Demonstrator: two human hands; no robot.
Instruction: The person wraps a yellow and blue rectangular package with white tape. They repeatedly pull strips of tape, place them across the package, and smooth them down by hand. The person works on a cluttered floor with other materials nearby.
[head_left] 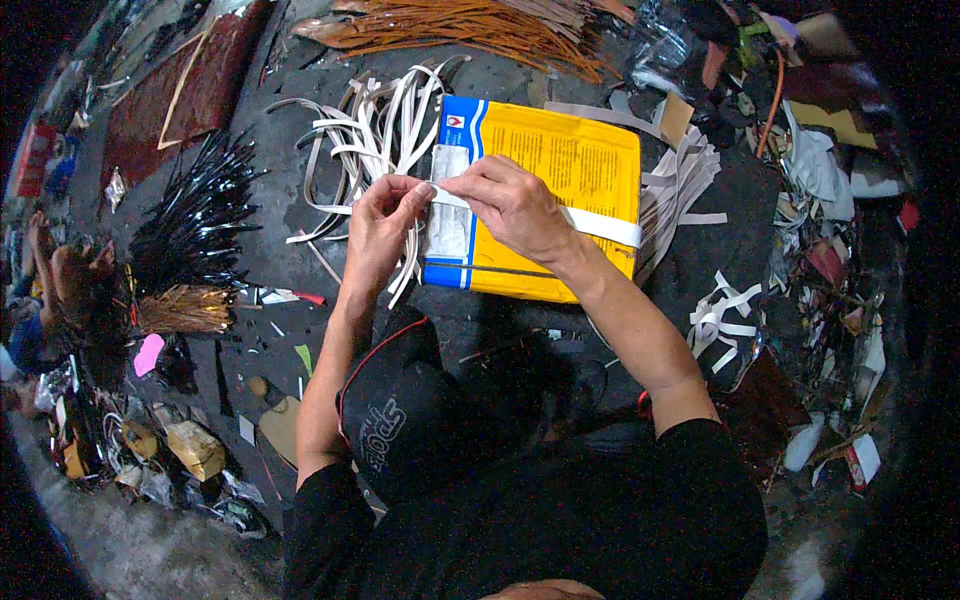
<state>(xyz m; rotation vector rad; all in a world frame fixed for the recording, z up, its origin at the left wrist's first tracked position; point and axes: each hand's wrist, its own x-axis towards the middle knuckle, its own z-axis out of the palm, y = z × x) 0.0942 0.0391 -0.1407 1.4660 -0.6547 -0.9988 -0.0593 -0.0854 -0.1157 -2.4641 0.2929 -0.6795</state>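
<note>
**Left hand (382,225) and right hand (512,205) pinch almost tip to tip**

The person's bare left forearm (330,385) reaches nearly straight ahead, its hand turned thumb side up — thumb (410,205) and index finger pressed together, the other fingers curled beneath. The right forearm (632,325) slants inward and forward from a bent elbow (685,395). The right hand shows its back, knuckles raised and fingers folded, thumb and forefinger closed just beside the left fingertips.

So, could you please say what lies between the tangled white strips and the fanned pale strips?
The head view shows a yellow-and-blue rectangular panel there, crossed by a white strip that the left hand and right hand hold.
</note>
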